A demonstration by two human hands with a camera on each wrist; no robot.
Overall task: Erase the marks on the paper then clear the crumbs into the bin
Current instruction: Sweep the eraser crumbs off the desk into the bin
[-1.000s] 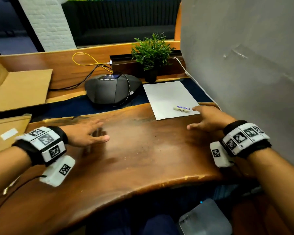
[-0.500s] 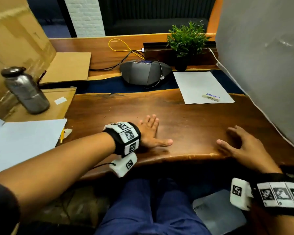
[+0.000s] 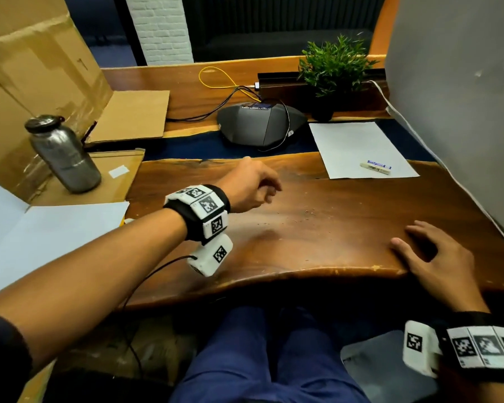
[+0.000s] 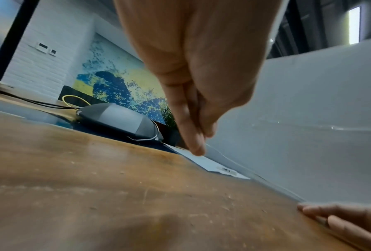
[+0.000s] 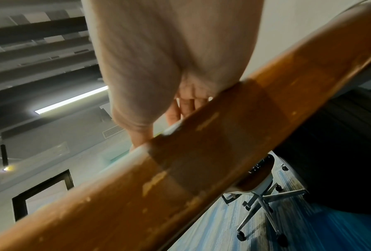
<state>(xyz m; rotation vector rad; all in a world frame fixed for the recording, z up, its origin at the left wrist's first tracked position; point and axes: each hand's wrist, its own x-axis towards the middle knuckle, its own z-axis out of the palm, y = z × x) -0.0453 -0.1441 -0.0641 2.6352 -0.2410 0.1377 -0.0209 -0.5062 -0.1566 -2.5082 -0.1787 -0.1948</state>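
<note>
A white sheet of paper (image 3: 358,146) lies at the desk's far right with a small eraser (image 3: 376,167) on its near edge. Fine dark crumbs (image 3: 309,212) are scattered on the wooden desk (image 3: 317,257) between my hands. My left hand (image 3: 261,190) hovers over the desk's middle, fingers loosely curled and holding nothing; in the left wrist view its fingers (image 4: 194,132) hang down together. My right hand (image 3: 416,242) rests flat with spread fingers at the front right edge. A grey bin-like container (image 3: 381,370) sits below that edge beside my lap.
A grey conference speaker (image 3: 259,126) with cables and a potted plant (image 3: 332,71) stand at the back. A large grey board (image 3: 463,112) walls the right side. A steel bottle (image 3: 64,155), cardboard (image 3: 35,68) and white sheets (image 3: 41,234) lie left.
My left hand has lifted off the desk and moved farther out, its fingers going from flat to loosely curled. The right hand drew back to the front edge and stays there.
</note>
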